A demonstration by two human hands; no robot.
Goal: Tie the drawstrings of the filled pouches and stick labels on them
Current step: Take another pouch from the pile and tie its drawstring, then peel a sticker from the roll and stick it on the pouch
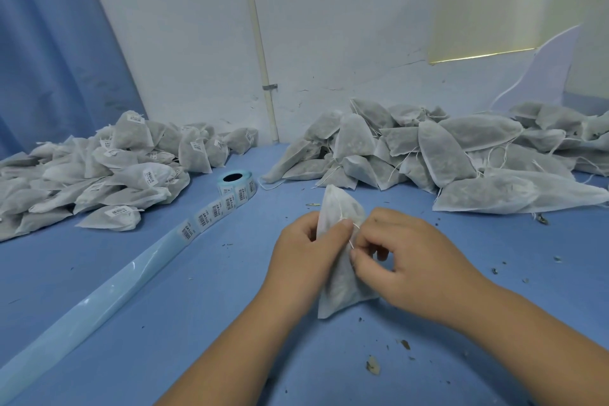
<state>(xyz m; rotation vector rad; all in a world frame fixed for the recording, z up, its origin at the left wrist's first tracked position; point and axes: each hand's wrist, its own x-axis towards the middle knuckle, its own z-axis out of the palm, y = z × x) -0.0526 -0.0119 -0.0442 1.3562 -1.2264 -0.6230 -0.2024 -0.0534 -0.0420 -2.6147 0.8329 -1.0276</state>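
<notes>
A white fabric pouch (339, 280) filled with dark material stands upright on the blue table (230, 323) between my hands. My left hand (306, 250) grips its upper left side, thumb pressed near the neck. My right hand (405, 257) pinches the thin white drawstring (352, 242) beside the pouch's neck. A roll of barcode labels (236, 186) lies behind and to the left, its strip (211, 216) unrolled toward me.
A heap of labelled pouches (99, 171) covers the left of the table. A bigger heap of unlabelled pouches (445, 155) with loose strings fills the back right. Spent pale-blue label backing (99, 300) trails to the near left edge. Dark crumbs (372, 366) dot the surface.
</notes>
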